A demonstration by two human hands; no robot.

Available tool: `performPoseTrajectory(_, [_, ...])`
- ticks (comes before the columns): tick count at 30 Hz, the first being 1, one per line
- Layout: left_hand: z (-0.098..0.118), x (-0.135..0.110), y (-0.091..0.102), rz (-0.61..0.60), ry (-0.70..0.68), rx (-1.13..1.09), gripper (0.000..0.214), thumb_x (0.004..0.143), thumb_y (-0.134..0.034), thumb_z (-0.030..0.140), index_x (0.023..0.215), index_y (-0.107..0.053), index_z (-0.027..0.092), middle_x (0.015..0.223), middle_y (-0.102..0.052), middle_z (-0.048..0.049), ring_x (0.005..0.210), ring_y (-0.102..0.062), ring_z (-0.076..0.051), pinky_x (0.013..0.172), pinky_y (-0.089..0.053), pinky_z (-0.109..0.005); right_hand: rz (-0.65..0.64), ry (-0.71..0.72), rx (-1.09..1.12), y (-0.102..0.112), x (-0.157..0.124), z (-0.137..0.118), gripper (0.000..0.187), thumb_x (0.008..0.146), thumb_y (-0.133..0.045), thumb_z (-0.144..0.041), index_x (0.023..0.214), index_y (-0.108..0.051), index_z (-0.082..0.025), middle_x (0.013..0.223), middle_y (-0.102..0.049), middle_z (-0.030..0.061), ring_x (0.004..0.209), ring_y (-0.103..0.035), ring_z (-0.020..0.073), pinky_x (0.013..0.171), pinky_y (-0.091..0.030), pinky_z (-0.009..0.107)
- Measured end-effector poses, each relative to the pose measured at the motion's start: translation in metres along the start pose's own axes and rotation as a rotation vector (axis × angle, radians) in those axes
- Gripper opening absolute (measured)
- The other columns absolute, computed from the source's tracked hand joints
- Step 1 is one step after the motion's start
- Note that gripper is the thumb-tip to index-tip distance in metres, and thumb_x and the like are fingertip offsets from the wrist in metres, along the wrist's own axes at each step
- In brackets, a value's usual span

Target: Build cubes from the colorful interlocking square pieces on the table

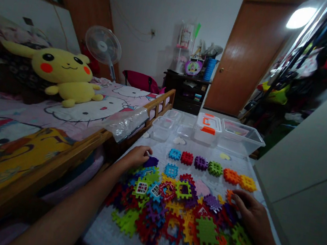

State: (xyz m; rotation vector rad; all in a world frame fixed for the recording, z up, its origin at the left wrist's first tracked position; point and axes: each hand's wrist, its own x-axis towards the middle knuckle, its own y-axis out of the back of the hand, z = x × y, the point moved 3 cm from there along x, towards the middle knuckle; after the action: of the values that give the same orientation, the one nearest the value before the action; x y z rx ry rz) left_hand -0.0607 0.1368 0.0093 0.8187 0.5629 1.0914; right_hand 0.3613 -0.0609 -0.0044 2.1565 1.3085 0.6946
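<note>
My left hand (139, 155) is at the left side of the pile, loosely curled with a gap between thumb and fingers. Just beside its thumb lies a dark blue-purple building piece (151, 161). On the right, my right hand (250, 211) pinches an orange interlocking building piece (229, 196) between thumb and fingers, mostly covered by them. Between and below both hands spreads a heap of notched plastic pieces, among them a green square (207, 231), a purple square (213, 202) and a red ring-shaped one (167, 191). A single blue piece (171, 170) lies above the heap.
Beyond the heap runs a row of sorted stacks: blue (174, 154), red (187, 158), purple (200, 163), green (215, 168), orange (231, 176), yellow (247, 183). Clear tubs (162, 128) and an orange-latched box (208, 129) stand behind. A wooden bed rail (87, 139) borders the left.
</note>
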Motion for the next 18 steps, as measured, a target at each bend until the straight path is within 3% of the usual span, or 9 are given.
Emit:
performPoseTrajectory(6, [0.003, 0.004, 0.02, 0.09, -0.047, -0.091, 0.028, 0.073, -0.054, 0.02, 0.094, -0.071, 0.013, 0.081, -0.07, -0.0037, 0.076, -0.065, -0.019, 0.072, -0.05, -0.029, 0.004, -0.029, 0.051, 0.001, 0.0, -0.004, 0.037, 0.074, -0.062, -0.052, 0.09, -0.074, -0.021, 0.09, -0.078, 0.0073, 0.08, -0.073, 0.0267, 0.066, -0.058, 0.031])
performPoseTrajectory(10, [0.013, 0.001, 0.034, 0.274, -0.093, -0.078, 0.027, 0.081, -0.05, 0.02, 0.099, -0.07, 0.016, 0.098, -0.066, -0.0062, 0.093, -0.063, -0.02, 0.089, -0.048, -0.032, -0.001, -0.066, 0.074, 0.002, 0.001, -0.007, 0.037, 0.072, -0.064, -0.051, 0.089, -0.074, -0.021, 0.09, -0.078, 0.0071, 0.078, -0.073, 0.0262, 0.066, -0.058, 0.031])
performPoseTrajectory(13, [0.016, -0.004, 0.031, 0.382, -0.151, 0.002, 0.024, 0.083, -0.049, 0.016, 0.093, -0.07, 0.018, 0.098, -0.062, -0.006, 0.096, -0.061, -0.02, 0.092, -0.047, -0.032, -0.011, -0.079, 0.063, 0.002, 0.002, -0.006, 0.039, 0.07, -0.063, -0.053, 0.089, -0.074, -0.02, 0.091, -0.078, 0.0073, 0.08, -0.073, 0.0267, 0.067, -0.058, 0.032])
performPoseTrajectory(18, [0.01, -0.009, 0.018, 0.234, -0.186, 0.144, 0.026, 0.078, -0.049, 0.007, 0.089, -0.07, 0.02, 0.096, -0.061, -0.0049, 0.095, -0.061, -0.019, 0.09, -0.047, -0.029, -0.024, -0.056, 0.054, 0.001, 0.002, -0.002, 0.039, 0.071, -0.063, -0.053, 0.09, -0.074, -0.021, 0.09, -0.078, 0.0068, 0.076, -0.073, 0.0259, 0.066, -0.058, 0.032])
